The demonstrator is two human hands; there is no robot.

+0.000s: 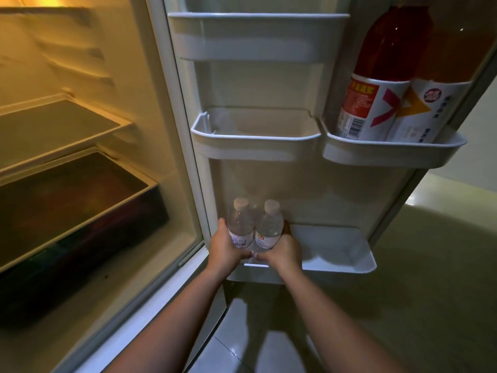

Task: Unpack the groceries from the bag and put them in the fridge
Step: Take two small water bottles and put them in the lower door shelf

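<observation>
Two small clear water bottles with white caps stand side by side at the left end of the lowest door shelf point(347, 261) of the open fridge. My left hand point(224, 250) grips the left bottle point(240, 224) around its lower body. My right hand point(285, 251) grips the right bottle point(269, 227) the same way. The bottles' bases are hidden behind my hands. No grocery bag is in view.
Two large bottles, one red point(376, 76) and one amber point(441, 84), stand in the right middle door bin point(390, 154). The left middle bin point(255, 142) and top door shelf point(255, 25) hold nothing. Fridge interior at left has a glass shelf point(53, 130) and dark drawer point(80, 211). Tiled floor lies below.
</observation>
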